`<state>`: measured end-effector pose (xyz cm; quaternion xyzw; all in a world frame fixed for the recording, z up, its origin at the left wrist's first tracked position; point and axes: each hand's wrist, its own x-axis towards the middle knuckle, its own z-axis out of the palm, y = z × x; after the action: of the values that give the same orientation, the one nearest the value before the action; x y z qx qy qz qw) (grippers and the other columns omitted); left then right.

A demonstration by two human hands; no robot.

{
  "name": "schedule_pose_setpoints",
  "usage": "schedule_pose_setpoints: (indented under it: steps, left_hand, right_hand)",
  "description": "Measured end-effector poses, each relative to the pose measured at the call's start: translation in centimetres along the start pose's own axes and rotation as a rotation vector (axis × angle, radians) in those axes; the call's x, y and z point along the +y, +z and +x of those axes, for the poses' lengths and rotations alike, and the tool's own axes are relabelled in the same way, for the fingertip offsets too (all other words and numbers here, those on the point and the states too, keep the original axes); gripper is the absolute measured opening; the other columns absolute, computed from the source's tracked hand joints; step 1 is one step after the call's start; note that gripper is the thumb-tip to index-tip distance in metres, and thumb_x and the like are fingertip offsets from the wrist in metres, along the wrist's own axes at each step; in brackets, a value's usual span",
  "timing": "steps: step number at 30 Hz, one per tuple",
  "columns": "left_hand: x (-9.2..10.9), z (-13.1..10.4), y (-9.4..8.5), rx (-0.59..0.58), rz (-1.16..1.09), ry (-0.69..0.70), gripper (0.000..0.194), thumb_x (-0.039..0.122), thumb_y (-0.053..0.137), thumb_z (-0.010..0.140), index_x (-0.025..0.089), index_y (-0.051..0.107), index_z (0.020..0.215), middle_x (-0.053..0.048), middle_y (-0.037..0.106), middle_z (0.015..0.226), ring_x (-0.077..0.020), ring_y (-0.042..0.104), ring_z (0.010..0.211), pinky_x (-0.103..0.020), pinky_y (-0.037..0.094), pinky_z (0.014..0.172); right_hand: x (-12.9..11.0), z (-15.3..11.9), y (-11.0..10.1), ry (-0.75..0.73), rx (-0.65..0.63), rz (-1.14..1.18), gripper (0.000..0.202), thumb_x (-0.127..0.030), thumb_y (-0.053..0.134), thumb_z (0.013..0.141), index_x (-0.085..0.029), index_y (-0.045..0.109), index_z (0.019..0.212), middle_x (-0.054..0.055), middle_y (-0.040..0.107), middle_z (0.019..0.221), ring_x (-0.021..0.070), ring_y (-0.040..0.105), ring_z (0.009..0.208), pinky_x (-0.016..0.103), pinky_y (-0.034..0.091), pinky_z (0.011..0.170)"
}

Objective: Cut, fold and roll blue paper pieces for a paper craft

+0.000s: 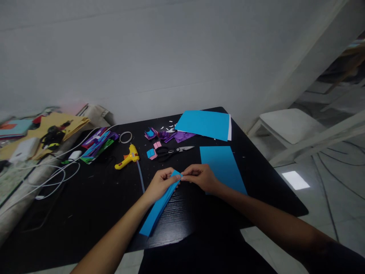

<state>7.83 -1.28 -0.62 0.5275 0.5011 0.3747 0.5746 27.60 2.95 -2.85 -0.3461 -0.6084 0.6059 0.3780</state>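
A long, narrow folded strip of blue paper (160, 208) slants over the front of the black table. My left hand (163, 183) is closed on its upper part, the thumb lying on top. At the strip's far end, my right hand (201, 177) pinches the corner between thumb and fingers. Under and beside my right wrist lies a flat blue sheet (221, 163). Scissors (173, 151) with black handles rest just beyond my hands, next to small folded pink and blue paper pieces (152, 153).
A yellow glue gun (128, 158) with a glue stick, a tape ring (126, 137) and a stack of coloured papers (98, 144) lie to the left. White cables (61, 173) loop across there. Blue and white sheets (203, 125) lie at the back. A white chair (291, 123) stands at right.
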Motion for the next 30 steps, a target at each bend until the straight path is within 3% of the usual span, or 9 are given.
schedule_pose_setpoints:
  steps: [14, 22, 30]
  left_hand:
    - [0.0, -0.1, -0.4, -0.03, 0.086, 0.028, 0.032, 0.043, 0.071, 0.084, 0.013, 0.067, 0.073, 0.001, 0.061, 0.062, -0.0097, 0.048, 0.056, -0.022, 0.035, 0.057]
    - [-0.3, 0.1, -0.4, 0.018, 0.016, -0.006, 0.033, 0.044, 0.074, 0.08, 0.014, 0.065, 0.074, 0.002, 0.06, 0.061, -0.0097, 0.047, 0.054, -0.022, 0.034, 0.055]
    - [0.0, 0.0, -0.2, 0.037, -0.004, -0.027, 0.031, 0.043, 0.074, 0.079, 0.014, 0.066, 0.073, 0.001, 0.062, 0.062, -0.01, 0.049, 0.054, -0.022, 0.035, 0.054]
  right_hand:
    - [0.3, -0.1, 0.0, -0.004, -0.018, 0.01, 0.026, -0.041, 0.088, 0.066, -0.02, 0.078, 0.076, 0.006, 0.079, 0.085, 0.0231, 0.075, 0.08, 0.037, 0.06, 0.077]
    - [-0.6, -0.2, 0.1, 0.008, -0.008, -0.059, 0.026, -0.04, 0.083, 0.074, -0.018, 0.079, 0.088, 0.004, 0.076, 0.074, 0.0164, 0.068, 0.064, 0.028, 0.054, 0.061]
    - [-0.9, -0.2, 0.0, 0.021, -0.008, -0.054, 0.026, -0.041, 0.082, 0.075, -0.018, 0.079, 0.087, 0.004, 0.075, 0.074, 0.0166, 0.068, 0.065, 0.028, 0.054, 0.06]
